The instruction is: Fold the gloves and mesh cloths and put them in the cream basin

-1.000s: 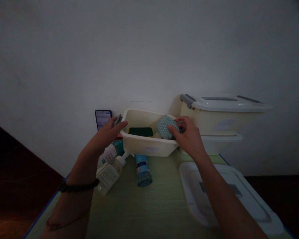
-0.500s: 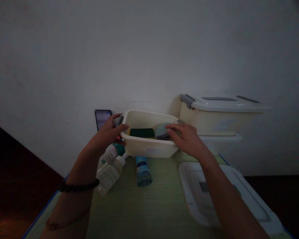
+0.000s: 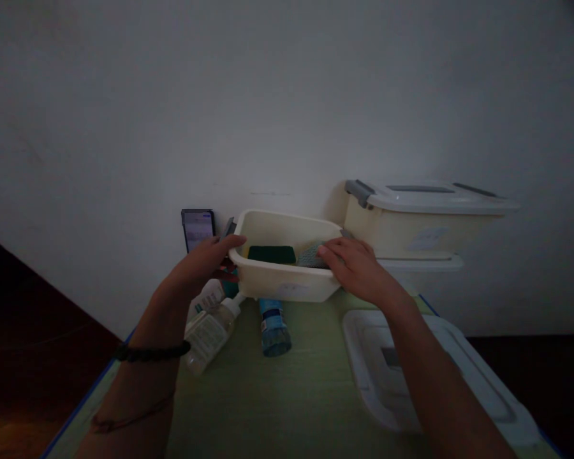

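A cream storage box (image 3: pixel 291 280) without its lid stands tilted against the wall. My left hand (image 3: pixel 210 255) is closed on its left end, thumb over the rim and fingers on the outer side. Inside the box lie a dark green scouring sponge (image 3: pixel 272 255) and a pale green knitted-looking scrubber (image 3: pixel 310 255). My right hand (image 3: pixel 351 264) reaches over the box's right end, fingers stretched out and resting on or just over the scrubber, partly covering it. Underneath my left hand are a clear pump bottle (image 3: pixel 210 338) and a white bottle with a teal part (image 3: pixel 210 294).
In front of the box lies a blue clear bottle (image 3: pixel 274 328). A white lid (image 3: pixel 377 376) rests on the green tabletop (image 3: pixel 268 408) at right. Behind it stands a lidded cream box (image 3: pixel 411 229). A phone (image 3: pixel 198 229) leans on the wall at left.
The scrubber has gone from above the rim down into the box. My right hand has lowered with it and its fingers have stretched out over it. My left hand stays on the box.
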Demonstrator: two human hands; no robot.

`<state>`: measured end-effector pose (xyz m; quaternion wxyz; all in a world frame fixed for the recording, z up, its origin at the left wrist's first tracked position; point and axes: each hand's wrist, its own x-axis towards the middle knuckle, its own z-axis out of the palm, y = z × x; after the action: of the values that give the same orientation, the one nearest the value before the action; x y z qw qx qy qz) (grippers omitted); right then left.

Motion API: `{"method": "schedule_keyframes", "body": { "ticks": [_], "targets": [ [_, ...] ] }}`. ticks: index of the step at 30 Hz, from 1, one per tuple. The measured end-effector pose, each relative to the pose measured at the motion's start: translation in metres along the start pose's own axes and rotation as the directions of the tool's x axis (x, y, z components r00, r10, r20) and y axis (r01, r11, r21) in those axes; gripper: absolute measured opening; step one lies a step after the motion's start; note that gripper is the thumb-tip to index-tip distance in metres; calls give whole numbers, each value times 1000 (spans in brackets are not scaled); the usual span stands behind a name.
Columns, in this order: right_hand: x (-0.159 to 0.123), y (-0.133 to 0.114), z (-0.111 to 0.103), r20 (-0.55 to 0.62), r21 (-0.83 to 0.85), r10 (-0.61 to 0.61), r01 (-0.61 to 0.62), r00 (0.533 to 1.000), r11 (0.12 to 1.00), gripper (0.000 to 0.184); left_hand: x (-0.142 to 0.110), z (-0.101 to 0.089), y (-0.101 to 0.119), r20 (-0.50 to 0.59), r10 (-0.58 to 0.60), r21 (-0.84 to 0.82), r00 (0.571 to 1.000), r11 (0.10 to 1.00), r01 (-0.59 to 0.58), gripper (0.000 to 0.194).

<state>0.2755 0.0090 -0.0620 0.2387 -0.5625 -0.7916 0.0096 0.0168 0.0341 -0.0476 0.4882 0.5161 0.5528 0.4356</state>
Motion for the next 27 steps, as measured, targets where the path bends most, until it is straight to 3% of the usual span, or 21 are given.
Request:
{"method": "schedule_keyframes", "body": {
  "ticks": [4, 8, 11, 15, 17, 19, 21, 24, 27],
  "targets": [
    [-1, 2, -2, -13, 38, -61, 62, 998, 997, 33, 5, -1, -6, 27, -5, -68, 1000, 998, 6, 26],
    [0, 3, -5, -30, 77, -134, 135, 991, 988, 28, 10, 4, -10, -16, 24, -174, 1000, 984, -27, 19],
    [2, 3, -7, -133, 153, -210, 229, 969, 961, 26, 12, 7, -10, -50, 41, -248, 998, 967, -52, 18],
    [3, 0, -12, -423, 209, -188, 297, 887, 932, 20, 10, 5, -1, -81, 51, -333, 995, 940, -75, 19],
    [3, -1, -14, -570, 231, -107, 283, 815, 931, 24, 7, 2, 4, -99, 56, -367, 994, 926, -89, 18],
    [2, -1, -14, -638, 311, 12, 243, 770, 919, 28, 5, -2, 7, -126, 64, -394, 990, 913, -109, 16],
    [2, 1, -11, -616, 430, 119, 205, 779, 879, 30, 4, -7, 9, -149, 72, -415, 986, 901, -128, 14],
    [4, 8, -5, -513, 544, 162, 173, 843, 821, 30, 3, -14, 11, -181, 72, -424, 981, 894, -144, 13],
    [6, 12, 1, -383, 492, 150, 64, 912, 868, 33, 2, -19, 12, -226, 78, -401, 971, 901, -165, 15]
  ]
}}
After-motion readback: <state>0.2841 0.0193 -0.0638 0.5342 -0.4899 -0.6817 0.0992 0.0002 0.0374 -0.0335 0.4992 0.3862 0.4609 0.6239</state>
